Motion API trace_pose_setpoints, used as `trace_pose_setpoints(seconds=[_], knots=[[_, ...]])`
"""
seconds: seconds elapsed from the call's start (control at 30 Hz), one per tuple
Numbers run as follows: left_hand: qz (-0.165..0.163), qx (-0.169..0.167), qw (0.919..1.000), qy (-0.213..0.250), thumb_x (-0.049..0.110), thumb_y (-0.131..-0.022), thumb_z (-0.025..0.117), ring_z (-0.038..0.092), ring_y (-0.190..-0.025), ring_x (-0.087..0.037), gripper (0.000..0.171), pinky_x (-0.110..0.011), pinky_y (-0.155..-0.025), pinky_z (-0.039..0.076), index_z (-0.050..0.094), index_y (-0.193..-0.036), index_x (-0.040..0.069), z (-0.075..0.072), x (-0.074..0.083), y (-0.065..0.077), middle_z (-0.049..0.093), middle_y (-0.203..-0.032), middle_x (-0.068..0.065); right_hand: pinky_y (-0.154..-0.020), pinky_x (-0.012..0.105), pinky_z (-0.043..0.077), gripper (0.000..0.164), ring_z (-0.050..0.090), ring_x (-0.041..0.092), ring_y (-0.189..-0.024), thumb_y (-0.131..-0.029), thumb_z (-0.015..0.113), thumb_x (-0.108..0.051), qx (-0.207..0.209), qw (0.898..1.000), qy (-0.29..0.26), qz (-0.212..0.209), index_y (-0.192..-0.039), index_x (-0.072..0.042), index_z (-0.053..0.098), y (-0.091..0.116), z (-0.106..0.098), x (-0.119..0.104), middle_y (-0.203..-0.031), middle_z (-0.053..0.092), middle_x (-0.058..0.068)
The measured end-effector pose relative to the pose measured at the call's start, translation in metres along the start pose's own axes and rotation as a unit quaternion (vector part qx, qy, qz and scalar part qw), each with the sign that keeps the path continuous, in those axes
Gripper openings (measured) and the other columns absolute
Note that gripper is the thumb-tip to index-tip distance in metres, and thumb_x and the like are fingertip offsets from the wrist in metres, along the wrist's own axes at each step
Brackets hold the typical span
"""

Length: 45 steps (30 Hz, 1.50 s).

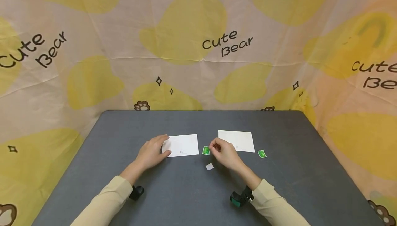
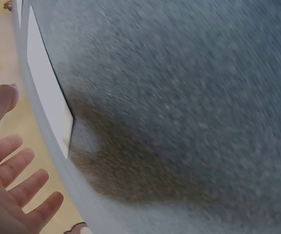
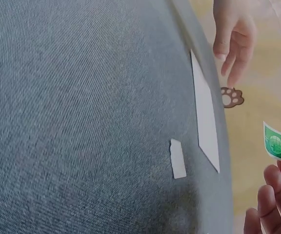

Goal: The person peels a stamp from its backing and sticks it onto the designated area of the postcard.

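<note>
In the head view my left hand (image 1: 151, 151) is at the left end of a white card (image 1: 183, 145), its thumb and fingers apart. The left wrist view shows that hand's fingers (image 2: 21, 192) spread loosely, gripping nothing; whether they touch the card I cannot tell. My right hand (image 1: 227, 155) pinches a small green stamp (image 1: 206, 150) by its edge, near the card's right end. Seen from the right wrist, the stamp (image 3: 276, 141) has a white border and is held up off the table between thumb and finger.
A second white card (image 1: 229, 135) lies behind my right hand, partly covered by it. Another green stamp (image 1: 262, 154) lies to its right. A small white scrap of paper (image 1: 209, 166) sits nearer me on the grey table (image 1: 180, 198). A patterned cloth (image 1: 186, 74) hangs behind.
</note>
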State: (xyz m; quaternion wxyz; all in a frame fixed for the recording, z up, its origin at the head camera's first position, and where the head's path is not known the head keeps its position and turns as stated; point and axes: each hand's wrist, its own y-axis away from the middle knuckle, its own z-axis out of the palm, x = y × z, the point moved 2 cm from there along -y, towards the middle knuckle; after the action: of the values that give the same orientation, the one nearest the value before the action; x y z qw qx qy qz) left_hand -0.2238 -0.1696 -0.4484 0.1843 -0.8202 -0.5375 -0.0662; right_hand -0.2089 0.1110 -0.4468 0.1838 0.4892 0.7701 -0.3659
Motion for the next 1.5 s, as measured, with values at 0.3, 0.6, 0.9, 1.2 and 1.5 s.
trace_pose_setpoints(seconds=[0.3,0.6,0.9,1.2,1.5], knots=[[-0.021,-0.037,0.9986,-0.03,0.036,-0.082,0.067,0.043,-0.125,-0.036,0.064,-0.056,-0.094,0.038,0.047,-0.133,0.004,0.007,-0.012,-0.001,0.044,-0.14,-0.014,-0.058,0.019,0.039,0.009,0.047,0.006,-0.062,-0.081,0.063,-0.006,-0.02,1.0,0.004,0.019,-0.077,-0.013,0.061,-0.006,0.003,0.007,-0.067,0.054,-0.007],[-0.039,-0.079,0.9956,-0.031,0.038,-0.083,0.065,0.034,-0.131,-0.038,0.071,-0.058,-0.098,0.033,0.039,-0.139,0.003,0.011,-0.015,-0.001,0.035,-0.145,-0.014,-0.055,0.019,0.037,0.007,0.045,0.005,-0.06,-0.082,0.064,-0.007,-0.03,0.999,0.015,0.027,-0.078,-0.012,0.062,-0.009,0.008,0.012,-0.066,0.052,-0.008],[-0.045,-0.114,0.9921,-0.029,0.039,-0.085,0.063,0.03,-0.133,-0.038,0.07,-0.058,-0.101,0.029,0.038,-0.14,0.003,0.018,-0.017,-0.001,0.033,-0.147,-0.015,-0.054,0.019,0.036,0.007,0.044,0.005,-0.058,-0.081,0.065,-0.007,-0.032,0.999,0.019,0.04,-0.077,-0.012,0.062,-0.01,0.011,0.018,-0.064,0.052,-0.007],[-0.04,-0.125,0.9909,-0.03,0.04,-0.085,0.062,0.029,-0.134,-0.038,0.069,-0.058,-0.102,0.027,0.039,-0.139,0.004,0.021,-0.019,0.0,0.033,-0.147,-0.014,-0.054,0.018,0.037,0.007,0.045,0.005,-0.058,-0.081,0.064,-0.006,-0.038,0.999,0.017,0.033,-0.078,-0.011,0.062,-0.012,0.016,0.02,-0.064,0.054,-0.005],[-0.034,-0.127,0.9909,-0.028,0.039,-0.085,0.064,0.029,-0.134,-0.038,0.069,-0.058,-0.102,0.027,0.04,-0.138,0.003,0.02,-0.013,0.004,0.034,-0.146,-0.014,-0.053,0.018,0.035,0.006,0.043,0.006,-0.058,-0.082,0.064,-0.007,-0.042,0.998,0.023,0.04,-0.078,-0.011,0.062,-0.015,0.02,0.02,-0.064,0.052,-0.005]])
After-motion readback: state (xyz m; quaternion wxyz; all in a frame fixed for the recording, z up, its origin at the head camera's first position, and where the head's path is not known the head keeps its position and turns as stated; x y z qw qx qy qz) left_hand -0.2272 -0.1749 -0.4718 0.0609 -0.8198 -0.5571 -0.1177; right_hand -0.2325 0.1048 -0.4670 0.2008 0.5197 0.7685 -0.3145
